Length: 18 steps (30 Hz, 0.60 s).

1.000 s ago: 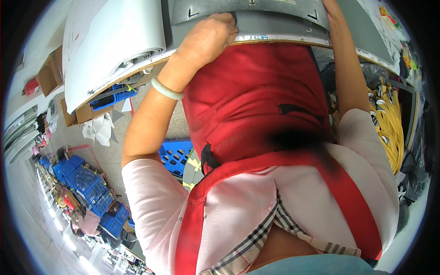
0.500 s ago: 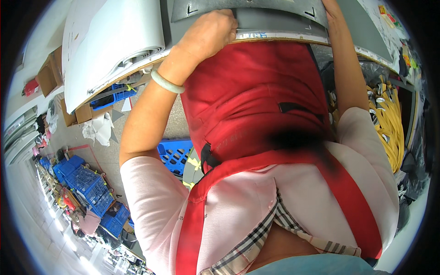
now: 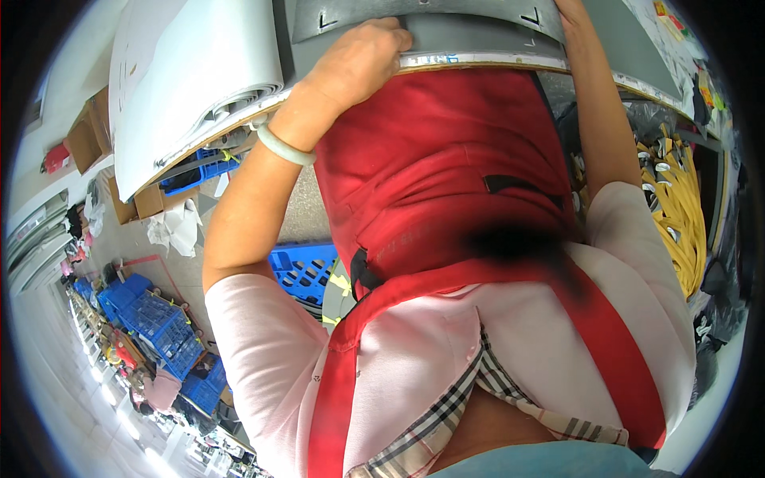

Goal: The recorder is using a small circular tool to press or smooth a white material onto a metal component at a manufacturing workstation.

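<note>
Worktable (image 3: 494,60) | grey template (image 3: 454,14) over dark sheet (image 3: 470,36) | left hand (image 3: 370,52) curled, grip unclear | right hand (image 3: 572,20) beside template, grip unclear

right hand (image 3: 572,17): cut off by upper edge; left hand (image 3: 358,62): fingertips mostly hidden; grey plate (image 3: 434,19): far side likewise cut off; red apron (image 3: 438,171): partly obscured by dark blur (image 3: 514,242); distant goods (image 3: 123,350), lower left: too small to identify.

A table (image 3: 496,60) with a white roll (image 3: 211,52) at left, dark grey sheeting (image 3: 466,36) beside it
</note>
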Available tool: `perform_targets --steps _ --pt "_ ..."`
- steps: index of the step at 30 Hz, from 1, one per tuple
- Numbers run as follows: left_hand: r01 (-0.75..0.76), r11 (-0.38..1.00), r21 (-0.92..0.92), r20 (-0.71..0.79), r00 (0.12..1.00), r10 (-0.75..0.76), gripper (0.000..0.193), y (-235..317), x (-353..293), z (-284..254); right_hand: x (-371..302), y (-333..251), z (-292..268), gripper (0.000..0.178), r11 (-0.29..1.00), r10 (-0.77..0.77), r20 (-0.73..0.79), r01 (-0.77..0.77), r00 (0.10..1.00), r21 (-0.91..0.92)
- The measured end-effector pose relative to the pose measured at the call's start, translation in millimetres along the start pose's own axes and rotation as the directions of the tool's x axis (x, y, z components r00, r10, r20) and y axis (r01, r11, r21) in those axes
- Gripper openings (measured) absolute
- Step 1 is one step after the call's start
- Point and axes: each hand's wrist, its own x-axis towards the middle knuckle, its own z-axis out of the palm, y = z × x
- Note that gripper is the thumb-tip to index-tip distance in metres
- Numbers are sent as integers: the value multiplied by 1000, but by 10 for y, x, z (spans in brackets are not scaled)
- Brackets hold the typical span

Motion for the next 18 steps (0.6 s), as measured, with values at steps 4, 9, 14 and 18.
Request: perform_targets --steps 4,9,14,18 --pt "-14 1000 -27 -28 1000 13 27 6 -8 6 -42 -3 46 41 1000 -18 -31 18 999 -7" --pt "-48 999 -6 -33 998 47 28 -50 -22 40 -101 -41 148 40 996 -56 -28 53 998 -69" --pt "-98 992 77 -84 991 104 26 -62 -68 124 -105 -61 132 39 999 6 -8 -6 1000 -35" --pt "-172 975 140 -223 954 201 26 -4 -67 188 -41 -32 74 39 998 -54 3 54 999 -41"
